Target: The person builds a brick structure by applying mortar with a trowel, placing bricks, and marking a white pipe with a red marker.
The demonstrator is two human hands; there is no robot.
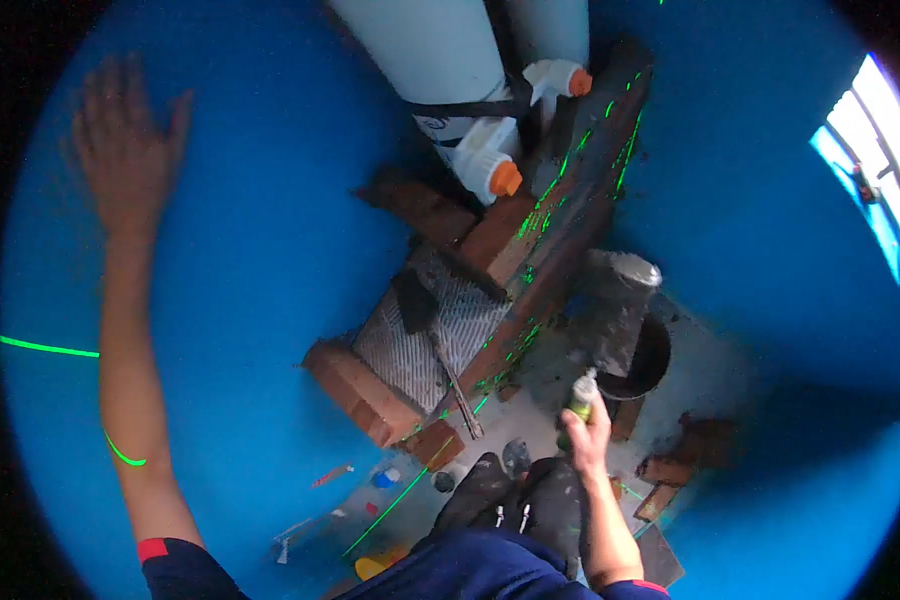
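1. Green-handled tool (581,402), apparently a trowel: in the right hand (592,436), fingers wrapped round the grip, metal neck pointing away from the body.
2. Ahead of that hand, a broad grey blurred shape (618,325); cannot tell where the tool ends.
3. Black bucket (658,376): just beyond the right hand, slightly to its right, partly hidden by the grey shape.
4. Left hand (125,150): well apart from the tool, fingers spread, palm to the blue wall (270,200), grasping nothing.
5. Left of the right hand: long-handled tool (457,385), dark head lying on a grey ridged patch (380,335); kind unclear.
6. Reddish-brown brick (355,390) along the patch's near-left edge.
7. Farther out: dark ledge (570,225) dotted with green light; above, pale pipes (435,50), orange-capped fittings (485,160).
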